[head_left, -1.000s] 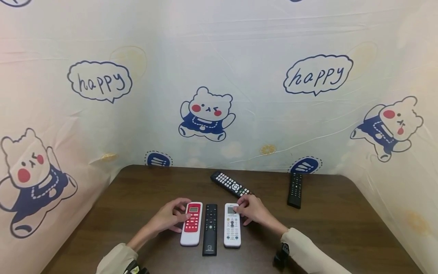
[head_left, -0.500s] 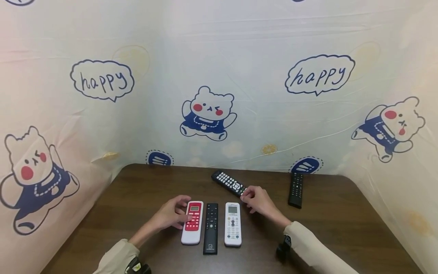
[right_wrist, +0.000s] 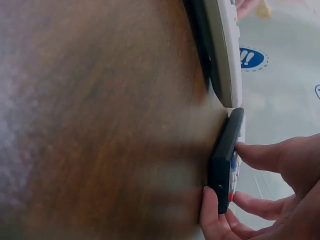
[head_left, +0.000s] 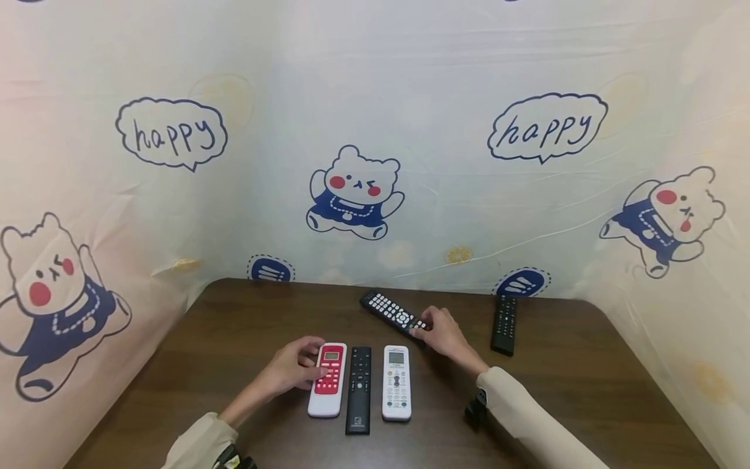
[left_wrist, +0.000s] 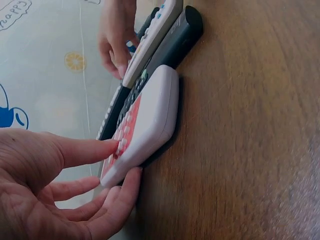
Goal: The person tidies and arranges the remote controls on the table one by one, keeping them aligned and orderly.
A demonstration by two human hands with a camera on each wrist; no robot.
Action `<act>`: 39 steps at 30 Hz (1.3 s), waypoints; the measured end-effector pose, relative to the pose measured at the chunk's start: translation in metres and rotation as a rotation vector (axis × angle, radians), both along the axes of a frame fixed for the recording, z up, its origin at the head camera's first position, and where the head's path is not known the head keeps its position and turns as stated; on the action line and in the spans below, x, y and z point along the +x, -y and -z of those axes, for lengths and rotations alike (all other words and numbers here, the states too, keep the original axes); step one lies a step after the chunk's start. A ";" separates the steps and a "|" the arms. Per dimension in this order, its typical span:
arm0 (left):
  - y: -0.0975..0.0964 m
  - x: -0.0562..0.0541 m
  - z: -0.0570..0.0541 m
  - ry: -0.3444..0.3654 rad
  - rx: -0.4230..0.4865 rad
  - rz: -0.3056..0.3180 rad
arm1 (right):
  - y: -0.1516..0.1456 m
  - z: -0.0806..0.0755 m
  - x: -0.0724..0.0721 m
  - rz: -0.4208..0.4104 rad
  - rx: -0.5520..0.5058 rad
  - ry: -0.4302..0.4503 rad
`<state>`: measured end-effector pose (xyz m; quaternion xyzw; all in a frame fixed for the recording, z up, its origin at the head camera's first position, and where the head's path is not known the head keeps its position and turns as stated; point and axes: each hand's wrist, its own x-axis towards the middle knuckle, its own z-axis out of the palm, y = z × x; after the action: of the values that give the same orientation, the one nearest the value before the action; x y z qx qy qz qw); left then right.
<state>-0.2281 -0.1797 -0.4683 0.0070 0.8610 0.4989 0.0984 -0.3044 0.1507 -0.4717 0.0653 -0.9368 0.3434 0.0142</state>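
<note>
My left hand (head_left: 291,366) grips the edge of a red-and-white remote control (left_wrist: 150,112), its thumb on the red button face and its fingers along the side. My right hand (head_left: 446,337) holds the near end of a black remote control with white buttons (head_left: 389,311), which lies slantwise at the back. In the right wrist view, the thumb is on this remote's (right_wrist: 225,155) button side and a finger at its underside. Between the hands lie a slim black remote control (head_left: 359,391) and a white remote control (head_left: 396,384), side by side; neither hand touches them.
Another black remote control (head_left: 504,326) lies at the back right of the brown wooden table (head_left: 556,391). A pale printed cloth (head_left: 439,215) hangs behind the table and along its sides.
My right hand has left the top of the white remote control, moved back, and taken hold of the slanted black remote's near end. My left hand has stayed on the red-and-white remote control.
</note>
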 end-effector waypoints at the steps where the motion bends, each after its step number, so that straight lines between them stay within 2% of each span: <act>1: 0.000 0.000 0.000 -0.004 -0.004 -0.001 | 0.000 0.000 -0.001 -0.006 0.010 0.002; 5: -0.002 0.001 -0.001 -0.006 -0.009 -0.009 | 0.001 -0.001 -0.005 -0.046 0.052 0.021; 11: -0.001 0.003 -0.002 0.003 -0.002 -0.006 | 0.002 -0.009 -0.012 -0.101 0.109 0.102; 19: 0.002 0.000 -0.003 0.002 0.005 -0.017 | 0.007 -0.021 -0.025 -0.096 0.128 0.240; 22: 0.001 -0.001 -0.002 0.001 0.005 -0.016 | 0.003 -0.020 -0.027 -0.088 0.105 0.247; 26: 0.000 -0.001 0.000 0.003 0.008 -0.013 | -0.006 -0.017 -0.026 -0.084 -0.035 0.133; 31: 0.000 0.001 0.001 0.005 0.015 -0.015 | -0.012 -0.019 -0.025 -0.068 -0.350 -0.026; 36: 0.000 0.002 0.001 0.004 0.025 -0.013 | -0.014 -0.028 -0.028 -0.005 -0.775 -0.014; 38: 0.001 0.002 0.001 0.005 0.031 -0.013 | -0.017 -0.032 -0.030 0.042 -0.893 0.010; 39: 0.001 0.002 0.002 0.007 0.036 -0.015 | -0.018 -0.034 -0.031 0.073 -0.916 0.017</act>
<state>-0.2256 -0.1809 -0.4701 0.0007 0.8517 0.5149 0.0975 -0.3355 0.1690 -0.4374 0.0165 -0.6903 0.7219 0.0458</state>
